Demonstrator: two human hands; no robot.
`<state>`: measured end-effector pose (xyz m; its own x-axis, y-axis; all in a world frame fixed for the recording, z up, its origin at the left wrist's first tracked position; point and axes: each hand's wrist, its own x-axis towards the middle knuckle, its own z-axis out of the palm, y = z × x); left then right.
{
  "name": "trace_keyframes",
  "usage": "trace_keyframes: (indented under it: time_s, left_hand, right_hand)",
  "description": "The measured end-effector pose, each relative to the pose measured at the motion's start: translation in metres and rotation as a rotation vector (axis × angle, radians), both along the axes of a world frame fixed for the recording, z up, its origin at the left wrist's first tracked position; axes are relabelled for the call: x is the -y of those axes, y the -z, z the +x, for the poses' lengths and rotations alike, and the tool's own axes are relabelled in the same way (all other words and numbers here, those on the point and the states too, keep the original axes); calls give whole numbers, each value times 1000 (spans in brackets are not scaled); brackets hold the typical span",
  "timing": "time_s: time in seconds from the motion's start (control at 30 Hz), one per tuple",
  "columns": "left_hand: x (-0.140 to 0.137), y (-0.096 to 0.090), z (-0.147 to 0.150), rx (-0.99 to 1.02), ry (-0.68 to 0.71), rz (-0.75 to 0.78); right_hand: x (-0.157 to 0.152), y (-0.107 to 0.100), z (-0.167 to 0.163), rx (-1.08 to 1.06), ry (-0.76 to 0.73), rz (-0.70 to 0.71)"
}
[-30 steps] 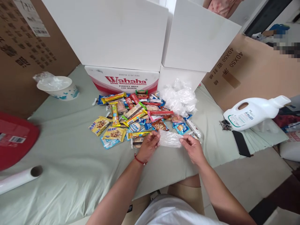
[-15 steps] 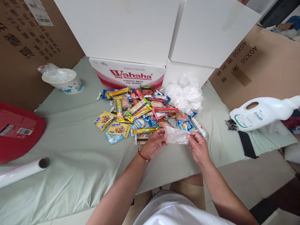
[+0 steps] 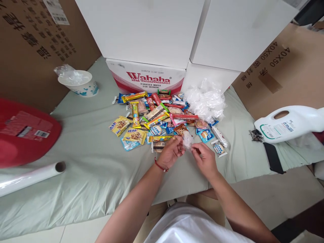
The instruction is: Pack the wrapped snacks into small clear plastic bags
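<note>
The left hand (image 3: 173,152) and right hand (image 3: 205,161) pinch a bunched clear plastic bag (image 3: 187,139) between closed fingertips, at the near edge of wrapped snacks (image 3: 157,116); a Wahaha carton (image 3: 149,79) stands beyond.

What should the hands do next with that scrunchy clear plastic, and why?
I'd say gently spread the clear plastic out: it looks bunched up small, with the left hand at one side and the right hand at the other, near the snack pile.
</note>
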<state>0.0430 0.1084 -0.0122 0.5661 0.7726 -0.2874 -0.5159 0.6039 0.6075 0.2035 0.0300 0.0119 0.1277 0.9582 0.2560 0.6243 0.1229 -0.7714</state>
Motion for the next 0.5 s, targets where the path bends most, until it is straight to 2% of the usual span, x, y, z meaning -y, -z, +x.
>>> trace_keyframes:
  time_s: [0.13, 0.23, 0.37, 0.43, 0.5]
  left_hand:
    - [-2, -1, -3, -1, -58, 41]
    - [4, 4, 3, -135, -63, 196]
    - [11, 13, 12, -369, -64, 428]
    - [11, 16, 13, -433, -82, 479]
    - [9, 15, 11, -410, -106, 495]
  right_hand:
    - [-9, 0, -2, -575, 209, -171]
    - [-12, -4, -6, -847, 273, -233]
    - [-12, -5, -12, -873, 283, -237]
    - [-11, -3, -11, -852, 288, -226]
    - [-9, -2, -8, -854, 304, -214]
